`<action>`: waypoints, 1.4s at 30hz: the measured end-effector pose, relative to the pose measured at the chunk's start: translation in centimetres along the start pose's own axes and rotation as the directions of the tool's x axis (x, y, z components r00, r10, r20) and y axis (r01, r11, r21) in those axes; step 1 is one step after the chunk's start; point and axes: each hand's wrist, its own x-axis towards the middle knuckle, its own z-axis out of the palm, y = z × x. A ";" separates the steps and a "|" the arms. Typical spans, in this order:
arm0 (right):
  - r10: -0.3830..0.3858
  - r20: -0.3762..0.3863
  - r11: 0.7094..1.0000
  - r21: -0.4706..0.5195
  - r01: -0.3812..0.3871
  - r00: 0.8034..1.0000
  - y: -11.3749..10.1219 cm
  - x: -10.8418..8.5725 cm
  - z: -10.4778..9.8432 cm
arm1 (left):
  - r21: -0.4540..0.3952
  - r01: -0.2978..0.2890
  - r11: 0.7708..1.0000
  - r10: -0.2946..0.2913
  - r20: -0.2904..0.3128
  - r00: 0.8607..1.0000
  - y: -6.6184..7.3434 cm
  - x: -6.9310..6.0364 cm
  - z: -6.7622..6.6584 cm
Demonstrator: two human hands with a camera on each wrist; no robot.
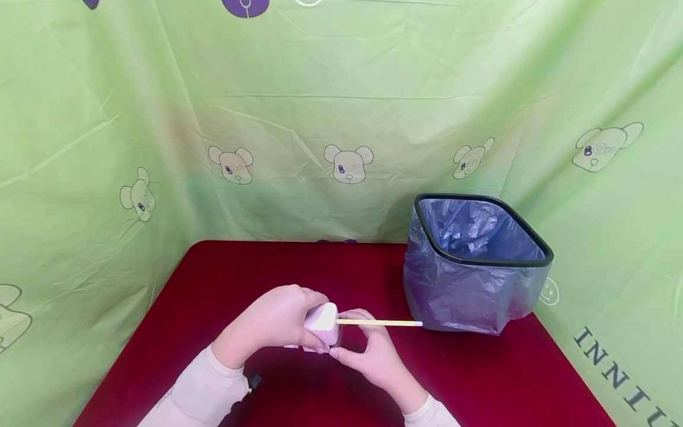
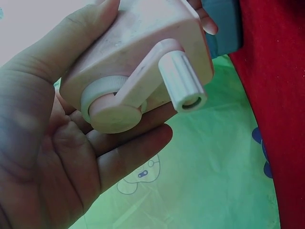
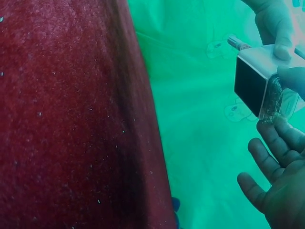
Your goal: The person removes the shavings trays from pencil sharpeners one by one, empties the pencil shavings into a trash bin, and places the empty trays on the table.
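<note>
A pink hand-crank pencil sharpener (image 1: 322, 323) is held above the red table between both hands. My left hand (image 1: 277, 316) grips its body from the left. In the left wrist view its crank handle (image 2: 182, 81) shows a white ribbed knob. A yellow pencil (image 1: 381, 323) sticks out of the sharpener to the right, above my right hand (image 1: 377, 359). With thumb and fingertips, that hand pinches the sharpener's clear shavings drawer (image 3: 271, 102). Dark shavings show inside. Beside the drawer, the right wrist view shows a black square face (image 3: 250, 88); whether the drawer is partly out I cannot tell.
At the right of the red-covered table (image 1: 240, 267) stands a bin (image 1: 472, 296) with a black rim and a translucent plastic liner. Green curtains (image 1: 299, 118) printed with bear faces enclose the back and sides.
</note>
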 end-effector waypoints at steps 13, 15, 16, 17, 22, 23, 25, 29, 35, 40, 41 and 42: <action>-0.002 0.000 1.000 -0.010 0.002 1.000 0.1 -0.1 -0.1 | -0.011 0.002 1.000 -0.002 0.009 1.000 0.0 0.0 0.0; 0.007 -0.004 1.000 -0.017 -0.007 1.000 0.0 0.0 -0.1 | -0.007 -0.001 1.000 0.001 0.007 1.000 0.1 0.0 -0.1; 0.012 -0.007 1.000 -0.023 -0.012 1.000 -0.1 0.0 -0.1 | -0.003 -0.003 1.000 0.003 0.005 1.000 0.1 0.0 -0.1; 0.014 -0.007 1.000 -0.025 -0.015 1.000 -0.2 0.0 -0.1 | 0.001 -0.004 1.000 0.004 0.003 1.000 0.1 0.0 -0.1; 0.016 -0.007 1.000 -0.025 -0.016 1.000 -0.5 0.0 -0.2 | 0.007 -0.003 1.000 0.003 -0.001 1.000 0.1 0.1 -0.1; 0.013 -0.006 1.000 -0.021 -0.013 1.000 -0.5 0.0 -0.2 | 0.006 -0.002 1.000 0.002 -0.001 1.000 0.1 0.1 0.0; 0.007 -0.005 1.000 -0.020 -0.007 1.000 -0.5 -0.1 -0.3 | 0.004 -0.002 1.000 0.002 -0.001 1.000 0.1 0.1 0.0; -0.013 -0.006 1.000 -0.025 0.013 1.000 -0.3 -0.1 -0.3 | 0.000 -0.004 1.000 0.004 -0.005 1.000 0.1 0.1 0.1; -0.019 -0.002 0.999 -0.032 0.019 1.000 0.0 0.0 -0.3 | -0.006 -0.006 1.000 0.006 -0.007 1.000 0.0 0.1 0.2; -0.004 0.001 1.000 -0.031 0.004 1.000 0.0 -0.1 -0.3 | -0.008 -0.008 1.000 0.008 -0.009 1.000 0.0 0.1 0.3; -0.007 0.001 1.000 -0.031 0.007 1.000 0.0 -0.1 -0.3 | -0.008 -0.008 1.000 0.008 -0.008 1.000 0.0 0.1 0.3; -0.007 0.001 1.000 -0.030 0.007 1.000 0.0 -0.1 -0.3 | -0.009 -0.009 1.000 0.009 -0.008 1.000 -0.1 0.1 0.3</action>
